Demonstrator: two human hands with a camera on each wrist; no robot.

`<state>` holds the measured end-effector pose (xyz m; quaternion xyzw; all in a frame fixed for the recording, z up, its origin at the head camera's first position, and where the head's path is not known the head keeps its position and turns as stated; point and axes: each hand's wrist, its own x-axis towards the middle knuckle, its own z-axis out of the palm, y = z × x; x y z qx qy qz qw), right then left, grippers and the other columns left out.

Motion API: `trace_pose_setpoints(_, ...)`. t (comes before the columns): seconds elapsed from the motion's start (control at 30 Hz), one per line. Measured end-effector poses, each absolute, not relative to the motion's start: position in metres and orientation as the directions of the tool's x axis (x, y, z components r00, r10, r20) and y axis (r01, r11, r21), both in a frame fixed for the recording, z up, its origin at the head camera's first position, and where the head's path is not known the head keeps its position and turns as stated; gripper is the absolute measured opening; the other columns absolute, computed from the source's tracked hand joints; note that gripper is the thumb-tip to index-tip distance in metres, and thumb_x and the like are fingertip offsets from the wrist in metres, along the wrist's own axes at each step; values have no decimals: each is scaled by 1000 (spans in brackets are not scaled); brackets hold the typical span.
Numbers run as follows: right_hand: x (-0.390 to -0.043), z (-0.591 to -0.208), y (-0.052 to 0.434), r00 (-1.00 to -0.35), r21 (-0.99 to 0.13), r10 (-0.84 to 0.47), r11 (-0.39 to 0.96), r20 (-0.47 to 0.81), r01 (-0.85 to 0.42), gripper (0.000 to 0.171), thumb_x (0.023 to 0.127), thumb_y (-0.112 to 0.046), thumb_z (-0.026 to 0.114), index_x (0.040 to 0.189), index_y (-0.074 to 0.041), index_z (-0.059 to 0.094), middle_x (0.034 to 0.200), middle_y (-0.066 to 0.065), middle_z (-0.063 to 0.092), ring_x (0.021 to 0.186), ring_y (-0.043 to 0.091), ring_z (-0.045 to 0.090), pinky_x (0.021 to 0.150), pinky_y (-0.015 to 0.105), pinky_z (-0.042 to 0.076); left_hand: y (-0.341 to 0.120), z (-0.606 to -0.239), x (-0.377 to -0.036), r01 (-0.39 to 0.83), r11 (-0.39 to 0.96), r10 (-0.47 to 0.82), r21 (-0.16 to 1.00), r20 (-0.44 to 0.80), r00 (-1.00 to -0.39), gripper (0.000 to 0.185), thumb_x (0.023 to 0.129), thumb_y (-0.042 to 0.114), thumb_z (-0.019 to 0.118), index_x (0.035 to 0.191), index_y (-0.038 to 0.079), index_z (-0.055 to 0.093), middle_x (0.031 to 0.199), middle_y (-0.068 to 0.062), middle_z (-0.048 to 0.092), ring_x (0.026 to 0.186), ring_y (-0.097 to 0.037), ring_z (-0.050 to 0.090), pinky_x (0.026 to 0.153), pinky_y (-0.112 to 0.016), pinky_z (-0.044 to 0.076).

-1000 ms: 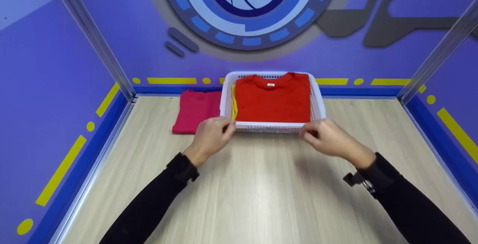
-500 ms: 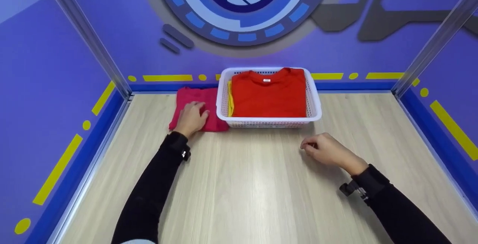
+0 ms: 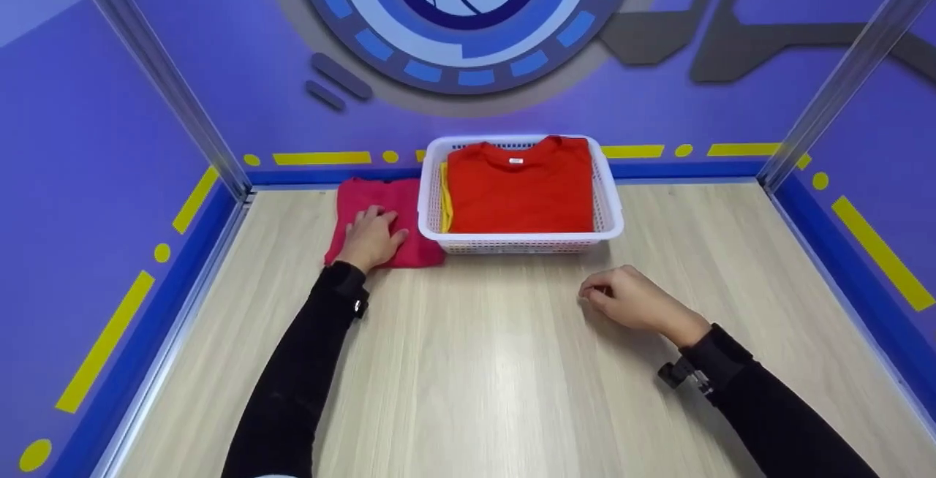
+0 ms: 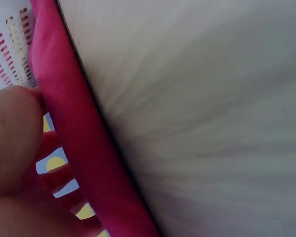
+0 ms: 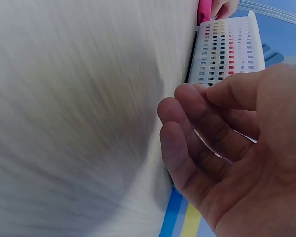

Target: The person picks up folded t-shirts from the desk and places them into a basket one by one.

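My left hand (image 3: 370, 238) rests on a folded pink garment (image 3: 415, 248) with its fingers spread and slightly bent. The left wrist view shows the garment's thick folded edge (image 4: 79, 118) beside the fingers. To the garment's right, partly over or against it, stands a white plastic basket (image 3: 526, 237). A folded red T-shirt (image 3: 523, 196) lies in the basket, neck toward the back, with yellow cloth (image 3: 445, 204) showing at its left. My right hand (image 3: 636, 300) hovers or rests near the table in front of the basket, fingers loosely curled around nothing.
The light wood-grain table (image 3: 482, 376) is bounded by blue printed panels at the back and both sides. Metal posts (image 3: 175, 90) stand in the corners. The basket is close to the back panel (image 3: 702, 120).
My left hand has let go of the basket's front rim and moved left onto the pink garment. My right hand has come away from the rim, slightly toward me.
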<state>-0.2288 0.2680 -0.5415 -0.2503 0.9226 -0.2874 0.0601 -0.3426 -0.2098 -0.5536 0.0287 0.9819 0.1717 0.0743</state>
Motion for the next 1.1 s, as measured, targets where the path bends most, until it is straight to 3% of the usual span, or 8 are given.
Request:
trace_pose_setpoints(0.37,-229,-539,261,-854,-565,-519,694,37,-446,14,104,-8,71,102,-11,85,93,0,82,84,10,66,80,30,59,-216,-548,-296,66,958,99,278,-109,-989,64,108,45,68,160,9,56,161,-25,48,151,-48,41,123,-73,37)
trace_pose_setpoints(1.1,-229,-541,245,-829,-554,-555,671,66,-493,18,103,-5,67,104,-8,85,98,3,84,91,12,70,87,37,62,-207,-551,-204,133,973,144,191,-46,-988,64,104,50,73,150,8,60,153,-26,51,138,-48,48,108,-71,49)
